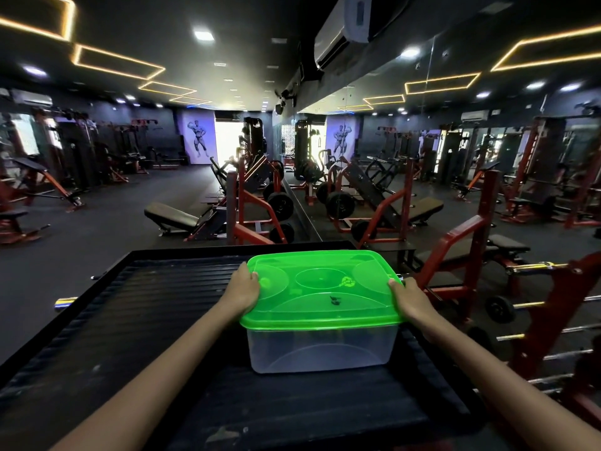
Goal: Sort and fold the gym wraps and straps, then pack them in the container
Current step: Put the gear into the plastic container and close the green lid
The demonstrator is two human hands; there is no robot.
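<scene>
On my left I see a dim gym floor with a black padded bench (170,216) well beyond the work area. Closer in, a black ribbed tabletop (136,307) fills the lower part of my view. My left hand (242,292) grips the left edge of the green lid (322,288), fingers curled over its rim. The lid sits on a clear plastic container (320,348), which stands on the tabletop toward its right side. Through the clear wall I cannot tell what lies inside; only a small dark shape shows under the lid near its middle. My right hand (411,302) holds the lid's right edge, thumb on top and fingers wrapped down the side. Just beside it to the right stands a red rack (553,320) carrying steel bars. Further right and behind, a mirror wall (422,141) repeats the red machines.
</scene>
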